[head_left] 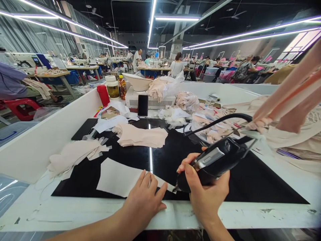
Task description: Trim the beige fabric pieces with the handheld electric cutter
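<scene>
My left hand (146, 192) lies spread over the narrowing right part of a pale fabric piece (112, 177), pressing it flat on a glossy black board (260, 185). In my right hand (209, 190) is a black corded handheld power tool (210, 162) with a silver plate on its side. Its head meets the board at the fabric's right tip; the exact contact is hidden by the tool. Pink cloth strips (288, 87) are tied near its rear end. Beyond the fabric piece lies a stack of peach cut fabric (141, 135). Another fabric pile (72, 155) is at the left.
White side panels (47, 147) border the table. At the back stand a phone (142, 105), a lidded jar (112, 87), a red cup (103, 94) and a scale (150, 99). Bagged fabric scraps (208, 122) heap at right. Several people work at sewing tables beyond.
</scene>
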